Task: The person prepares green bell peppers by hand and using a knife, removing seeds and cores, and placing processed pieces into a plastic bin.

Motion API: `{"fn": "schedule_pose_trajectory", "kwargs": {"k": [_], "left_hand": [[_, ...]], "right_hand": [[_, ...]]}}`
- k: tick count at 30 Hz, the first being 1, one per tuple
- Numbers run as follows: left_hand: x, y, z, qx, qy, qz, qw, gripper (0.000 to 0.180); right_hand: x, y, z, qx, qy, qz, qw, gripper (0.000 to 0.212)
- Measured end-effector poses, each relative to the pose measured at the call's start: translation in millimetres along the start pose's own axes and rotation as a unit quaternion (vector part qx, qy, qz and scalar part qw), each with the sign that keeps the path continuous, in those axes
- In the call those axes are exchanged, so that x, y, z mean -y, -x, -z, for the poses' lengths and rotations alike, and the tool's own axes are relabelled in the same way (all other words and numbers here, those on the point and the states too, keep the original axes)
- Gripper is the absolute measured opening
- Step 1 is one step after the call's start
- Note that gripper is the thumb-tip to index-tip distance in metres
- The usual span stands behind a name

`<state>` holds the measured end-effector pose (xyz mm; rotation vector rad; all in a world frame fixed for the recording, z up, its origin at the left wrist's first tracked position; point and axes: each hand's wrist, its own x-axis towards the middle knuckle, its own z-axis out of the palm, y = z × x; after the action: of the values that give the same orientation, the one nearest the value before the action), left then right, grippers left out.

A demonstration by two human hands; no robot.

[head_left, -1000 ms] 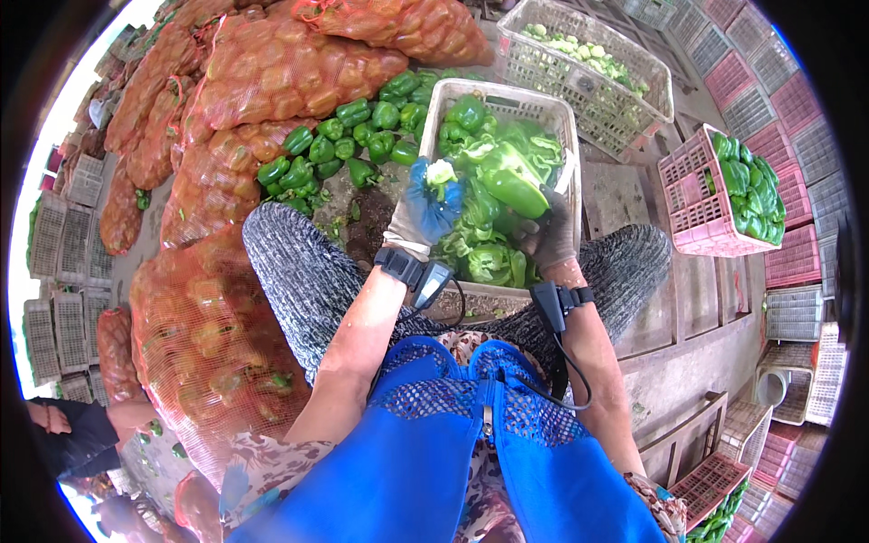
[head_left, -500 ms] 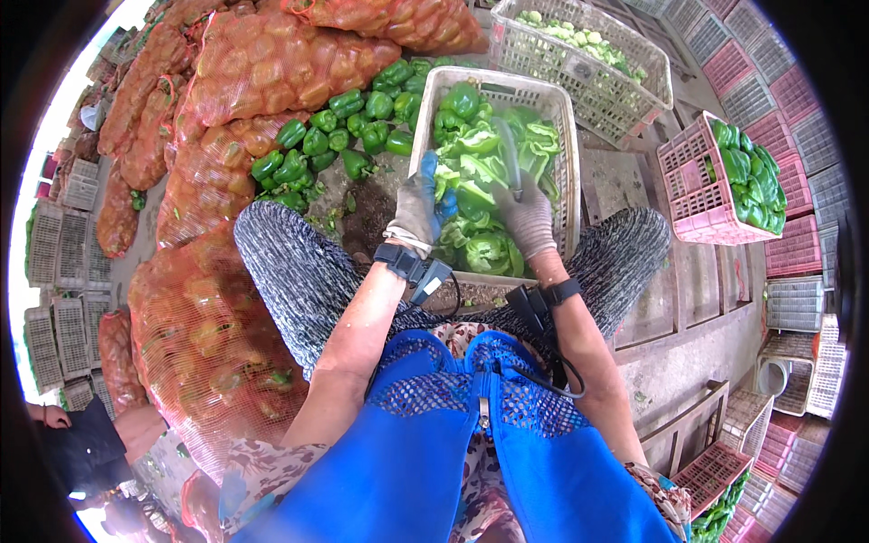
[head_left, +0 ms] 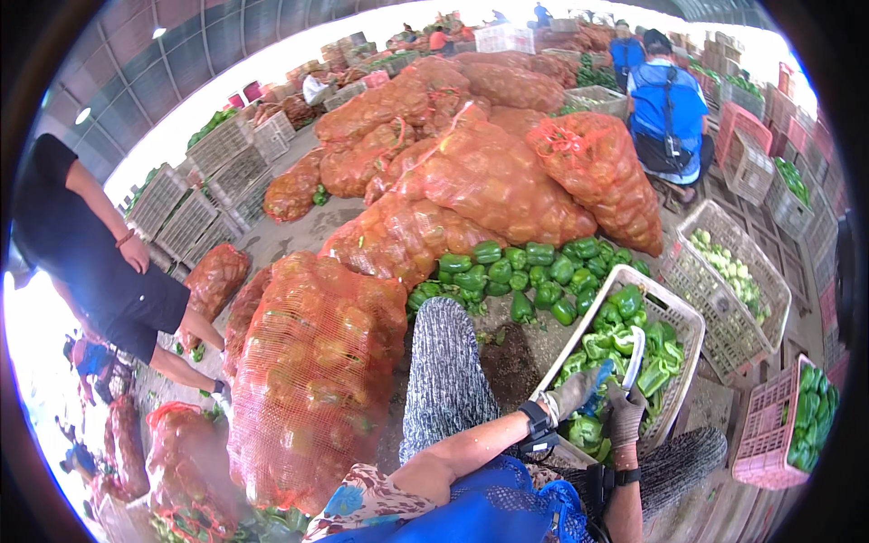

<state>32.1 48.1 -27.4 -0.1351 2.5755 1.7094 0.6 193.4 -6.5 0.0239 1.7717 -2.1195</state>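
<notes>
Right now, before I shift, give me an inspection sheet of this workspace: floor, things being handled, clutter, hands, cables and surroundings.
Surface: grey floor scattered with dark debris.
Things handled: pale rectangular plastic crate holding green pepper pieces; glossy whole green peppers piled past its far left corner.
Clutter: bulging orange mesh sacks on the left; pink plastic crate of other green peppers on the right.
Hands: grey-gloved left hand over the pale crate, grip unclear; grey-gloved right hand holds a pale, curved, blade-like tool.
Cables: nothing seen clearly; black wrist straps on both arms.
Surroundings: person in dark clothing at left; person in blue farther off.
</notes>
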Motion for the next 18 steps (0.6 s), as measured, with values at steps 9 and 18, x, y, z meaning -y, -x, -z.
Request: {"fn": "schedule_pose_trajectory", "kwargs": {"k": [9,18], "left_hand": [[-10.8,8.8,-19.1,-0.214,-0.039,-0.106,0.970,0.041],[29.2,-13.5,-39.6,-0.317,0.054,-0.170,0.931,0.033]], "right_hand": [[-17.5,-20.8,2.2,0.022,-0.159,0.019,0.987,0.012],[-27.2,-20.7,15.7,0.048,-0.173,-0.017,0.984,0.017]]}}
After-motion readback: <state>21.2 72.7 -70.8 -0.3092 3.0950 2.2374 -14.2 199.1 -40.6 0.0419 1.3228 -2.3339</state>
